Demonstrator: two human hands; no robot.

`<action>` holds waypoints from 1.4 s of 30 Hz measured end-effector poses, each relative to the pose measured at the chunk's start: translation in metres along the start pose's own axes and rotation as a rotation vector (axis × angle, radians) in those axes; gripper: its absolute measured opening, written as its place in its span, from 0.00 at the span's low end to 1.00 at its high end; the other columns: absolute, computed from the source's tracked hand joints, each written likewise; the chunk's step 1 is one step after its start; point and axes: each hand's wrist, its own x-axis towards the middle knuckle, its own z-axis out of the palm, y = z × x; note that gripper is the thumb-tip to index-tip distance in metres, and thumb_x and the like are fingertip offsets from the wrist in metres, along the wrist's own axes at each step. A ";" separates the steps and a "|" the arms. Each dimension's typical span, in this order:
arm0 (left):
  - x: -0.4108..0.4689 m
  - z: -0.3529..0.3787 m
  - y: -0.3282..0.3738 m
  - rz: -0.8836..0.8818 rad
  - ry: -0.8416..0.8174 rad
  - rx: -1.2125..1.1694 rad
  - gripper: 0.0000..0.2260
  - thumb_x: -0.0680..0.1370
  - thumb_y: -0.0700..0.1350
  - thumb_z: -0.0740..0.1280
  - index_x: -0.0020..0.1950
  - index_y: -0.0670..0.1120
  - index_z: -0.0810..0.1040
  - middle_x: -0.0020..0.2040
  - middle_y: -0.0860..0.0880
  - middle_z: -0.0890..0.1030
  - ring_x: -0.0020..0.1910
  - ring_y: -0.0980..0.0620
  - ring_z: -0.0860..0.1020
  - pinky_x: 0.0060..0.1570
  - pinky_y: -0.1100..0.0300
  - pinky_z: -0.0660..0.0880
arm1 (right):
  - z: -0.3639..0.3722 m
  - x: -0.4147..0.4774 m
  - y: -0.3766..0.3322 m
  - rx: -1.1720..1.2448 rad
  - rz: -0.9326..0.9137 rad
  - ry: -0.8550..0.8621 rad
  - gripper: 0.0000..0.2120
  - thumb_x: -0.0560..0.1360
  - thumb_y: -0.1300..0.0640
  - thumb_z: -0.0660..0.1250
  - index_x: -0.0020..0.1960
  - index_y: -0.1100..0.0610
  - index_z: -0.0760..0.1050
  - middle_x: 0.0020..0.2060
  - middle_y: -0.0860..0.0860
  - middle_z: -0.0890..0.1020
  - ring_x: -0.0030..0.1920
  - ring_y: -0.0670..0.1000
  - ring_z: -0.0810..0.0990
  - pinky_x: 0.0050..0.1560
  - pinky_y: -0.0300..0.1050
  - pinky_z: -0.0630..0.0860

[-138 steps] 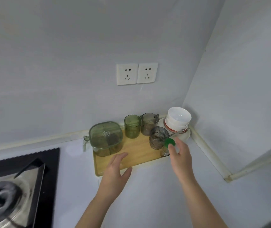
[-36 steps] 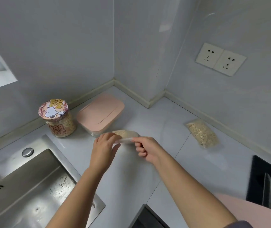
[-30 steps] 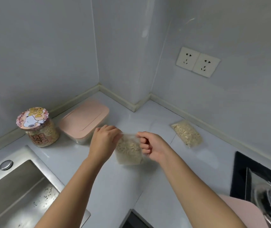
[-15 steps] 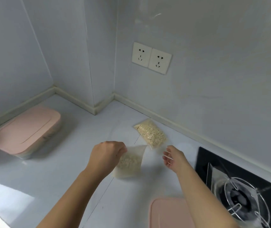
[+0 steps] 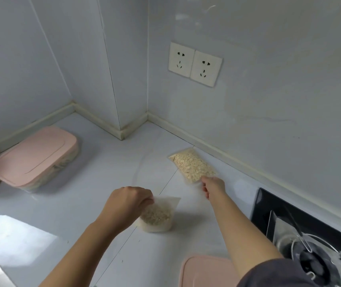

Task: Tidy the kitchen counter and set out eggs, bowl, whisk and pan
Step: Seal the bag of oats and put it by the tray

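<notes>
Fingers (image 5: pixel 147 198) of the left hand (image 5: pixel 127 204) pinch one bag (image 5: pixel 157 215) by its top, keeping it upright over the counter (image 5: pixel 78 204). The right hand (image 5: pixel 213 185) curls on the second bag (image 5: pixel 192 165), which lies flat beside the wall (image 5: pixel 269 104), probably to gather both.

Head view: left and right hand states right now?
Left hand: pinches the near oat bag by its top.
Right hand: fingers curled at the edge of the far oat bag; grip cannot be told.
</notes>
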 end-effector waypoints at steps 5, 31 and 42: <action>-0.021 -0.014 -0.001 0.065 0.045 0.027 0.11 0.75 0.52 0.58 0.42 0.53 0.79 0.36 0.56 0.80 0.33 0.54 0.75 0.32 0.61 0.70 | 0.002 -0.049 -0.045 -0.215 -0.468 0.003 0.11 0.76 0.56 0.64 0.36 0.58 0.70 0.35 0.57 0.78 0.34 0.54 0.72 0.38 0.46 0.68; -0.098 -0.018 -0.039 0.262 0.131 -0.067 0.12 0.77 0.51 0.59 0.39 0.52 0.79 0.41 0.58 0.78 0.43 0.59 0.72 0.35 0.62 0.73 | 0.051 -0.210 -0.023 -1.401 -1.119 -0.295 0.06 0.79 0.55 0.58 0.44 0.50 0.70 0.45 0.45 0.78 0.46 0.51 0.75 0.46 0.47 0.71; -0.079 -0.012 -0.052 0.248 0.191 -0.011 0.04 0.73 0.50 0.71 0.39 0.54 0.81 0.60 0.56 0.78 0.64 0.53 0.73 0.61 0.56 0.68 | 0.053 -0.214 0.005 -1.116 -0.968 -0.373 0.06 0.78 0.53 0.62 0.48 0.51 0.78 0.44 0.41 0.79 0.47 0.46 0.77 0.49 0.44 0.73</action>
